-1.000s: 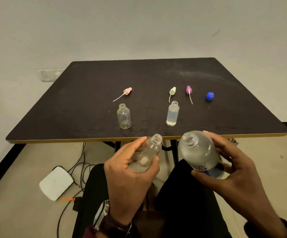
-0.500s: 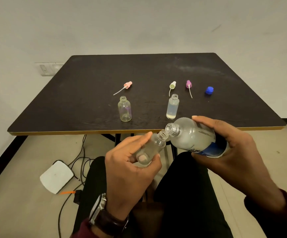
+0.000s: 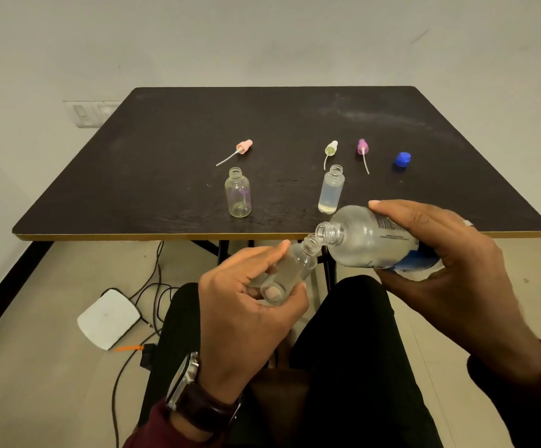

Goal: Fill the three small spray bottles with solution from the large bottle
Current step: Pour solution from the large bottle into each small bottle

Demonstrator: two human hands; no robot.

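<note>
Clear large bottle (image 3: 372,240) in right hand (image 3: 450,263) grip tilts onto small bottle (image 3: 290,270), left hand (image 3: 246,305) clamped.

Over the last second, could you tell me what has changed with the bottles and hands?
The right hand has tipped the large bottle from nearly upright to lying sideways, bringing its mouth to the mouth of the small bottle gripped in the left hand. Both grips are unchanged. The two small bottles, spray tops and blue cap stayed on the table.

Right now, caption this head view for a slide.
Right hand tips large bottle to small bottle in left hand.
</note>
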